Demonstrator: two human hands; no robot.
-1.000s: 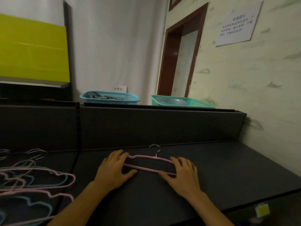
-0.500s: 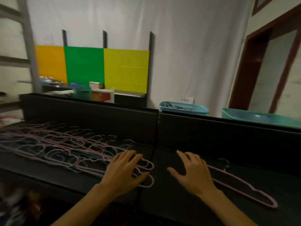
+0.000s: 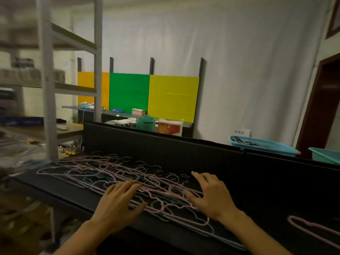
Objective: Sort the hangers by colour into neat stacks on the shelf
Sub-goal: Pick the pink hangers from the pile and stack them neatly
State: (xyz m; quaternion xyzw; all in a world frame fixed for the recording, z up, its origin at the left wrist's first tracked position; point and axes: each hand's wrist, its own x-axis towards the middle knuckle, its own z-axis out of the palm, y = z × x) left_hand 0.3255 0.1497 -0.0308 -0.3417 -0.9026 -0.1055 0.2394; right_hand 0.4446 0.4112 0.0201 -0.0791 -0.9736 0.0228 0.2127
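1. My left hand (image 3: 117, 205) and right hand (image 3: 211, 195) lie flat, fingers spread and released, pressing on the near end of the tangled hangers (image 3: 103, 172) on the black shelf (image 3: 276, 196).
2. The pile's long axis runs from my fingers away to the far left; both hands are equally near, the right over the hooks.
3. Count: one mixed pile of pink and teal hangers, too tangled to number; one sorted pink hanger (image 3: 312, 229) well apart at right.

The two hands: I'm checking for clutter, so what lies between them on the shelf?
In the head view, part of the mixed hanger pile lies between the left hand and right hand: overlapping pink and teal hangers.
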